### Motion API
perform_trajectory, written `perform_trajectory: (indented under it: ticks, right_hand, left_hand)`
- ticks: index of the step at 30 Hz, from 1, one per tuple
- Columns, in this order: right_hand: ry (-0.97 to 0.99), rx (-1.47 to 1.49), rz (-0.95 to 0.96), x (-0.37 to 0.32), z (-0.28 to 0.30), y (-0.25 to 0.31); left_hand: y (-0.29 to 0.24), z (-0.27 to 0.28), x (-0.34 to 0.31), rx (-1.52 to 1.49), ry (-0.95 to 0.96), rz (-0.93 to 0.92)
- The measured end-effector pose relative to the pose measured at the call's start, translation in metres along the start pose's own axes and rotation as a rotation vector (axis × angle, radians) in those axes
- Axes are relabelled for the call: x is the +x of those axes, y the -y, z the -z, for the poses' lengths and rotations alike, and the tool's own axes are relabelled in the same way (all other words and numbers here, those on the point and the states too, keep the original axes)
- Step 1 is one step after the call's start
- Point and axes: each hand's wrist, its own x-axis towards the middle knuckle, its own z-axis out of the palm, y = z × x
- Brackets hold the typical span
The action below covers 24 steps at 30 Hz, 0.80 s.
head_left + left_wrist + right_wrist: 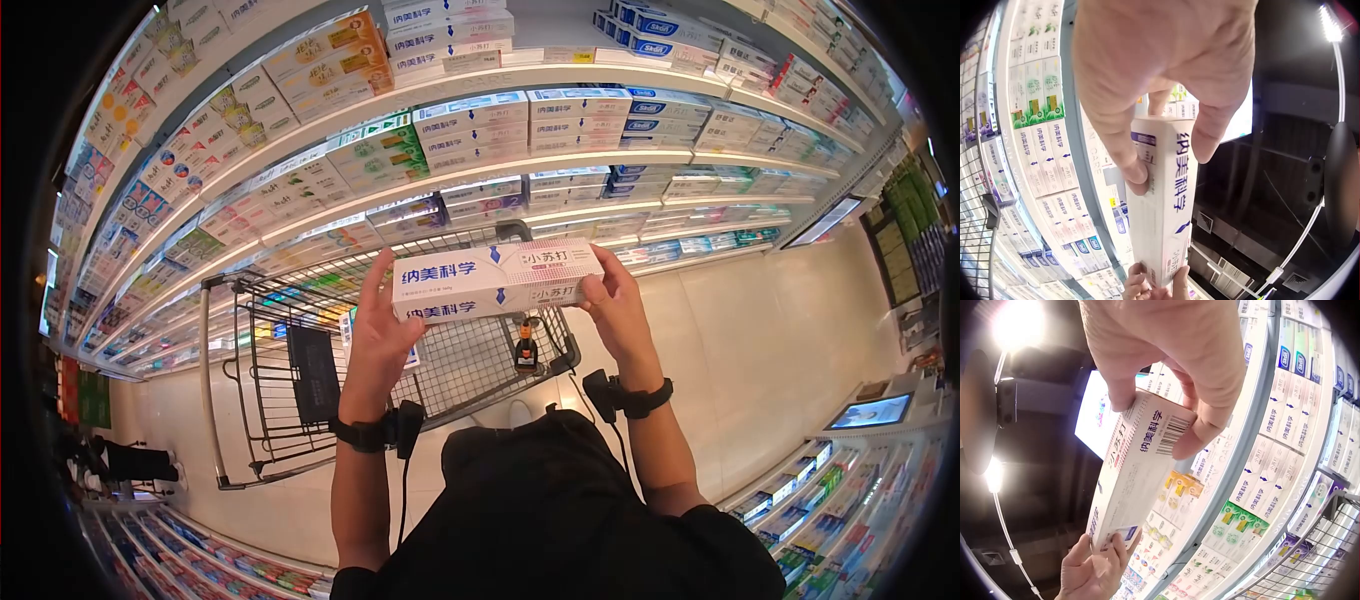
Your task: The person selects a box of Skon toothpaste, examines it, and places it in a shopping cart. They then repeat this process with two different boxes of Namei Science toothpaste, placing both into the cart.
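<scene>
A white toothpaste box point(490, 280) with blue lettering and a pink dotted end is held level in front of my chest, above the cart. My left hand point(375, 345) grips its left end, thumb on one side and fingers on the other, as the left wrist view shows. At the opposite end my right hand point(620, 312) pinches the box between thumb and fingers. A barcode point(1174, 435) shows on that end in the right wrist view. The underside is hidden in the head view.
Below stands a wire shopping cart point(212, 400) with a black panel point(313, 375) and a black-and-orange device point(525, 348). Lit shelves point(560, 75) of toothpaste boxes curve ahead. More shelves point(840, 500) are behind me, with a screen point(870, 411). Another person point(135, 462) is at the far left.
</scene>
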Motion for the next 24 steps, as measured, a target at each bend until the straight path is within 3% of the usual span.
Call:
perform_trajectory:
  ticks: [8,13,20,24]
  right_hand:
    - [0.06,-0.023,0.075,0.003,-0.003,0.004]
    - [0.103,-0.146,0.017,0.002,0.001,0.005]
    - [0.052,-0.248,-0.12,0.004,0.004,0.003]
    - [0.025,-0.084,-0.151,0.004,0.002,-0.003]
  left_hand:
    - [0.015,0.015,0.005,-0.007,-0.099,0.196]
    - [0.012,0.017,0.008,0.125,-0.133,0.294]
    - [0.031,0.015,0.006,0.033,-0.202,0.206]
    - [0.026,0.009,0.005,0.101,-0.255,0.223]
